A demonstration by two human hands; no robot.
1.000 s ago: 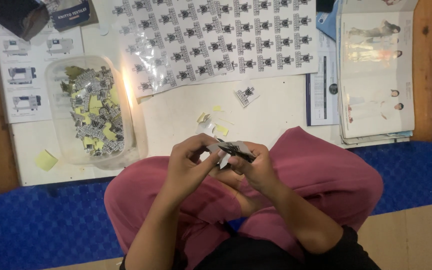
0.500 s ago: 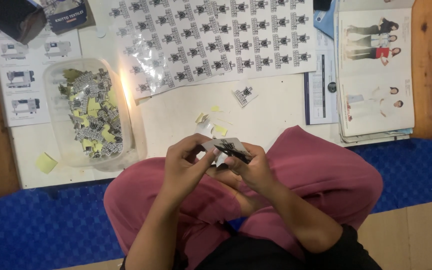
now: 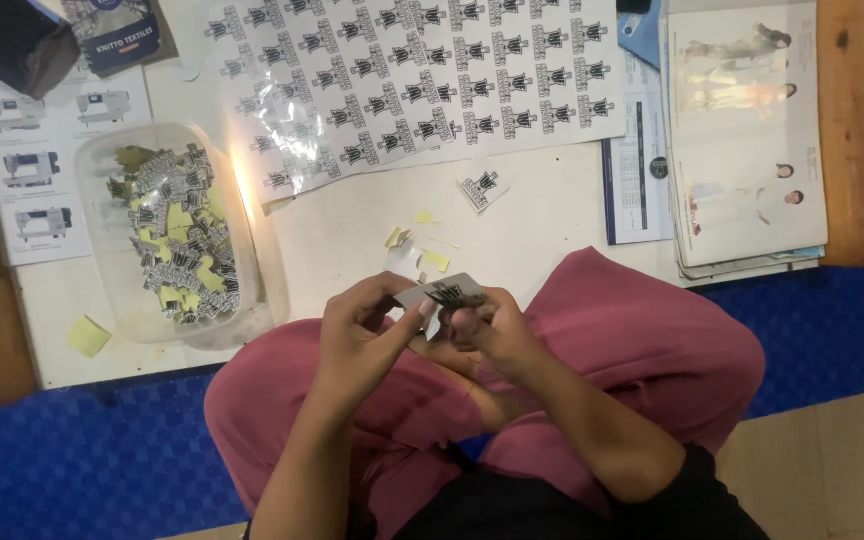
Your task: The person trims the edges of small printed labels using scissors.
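Observation:
Both hands meet over my pink-clad lap at the near edge of a low white board. My left hand point(image 3: 367, 330) and my right hand point(image 3: 492, 325) pinch a small cut-out sticker point(image 3: 449, 293) with a black printed design between their fingertips. A bit of pale backing paper curls beneath the sticker. A large sheet of the same black stickers point(image 3: 402, 80) lies farther out on the board. One loose cut sticker point(image 3: 482, 188) rests between that sheet and my hands.
A clear plastic tub point(image 3: 112, 280) at the left holds several cut stickers and yellow backing scraps. Small yellow scraps point(image 3: 435, 260) lie near my hands and one point(image 3: 86, 335) by the tub. An open catalogue point(image 3: 742, 140) sits at the right, printed leaflets point(image 3: 37, 180) at the left.
The hands stay together over the lap, with only small finger movements on the sticker. The view has shifted slightly.

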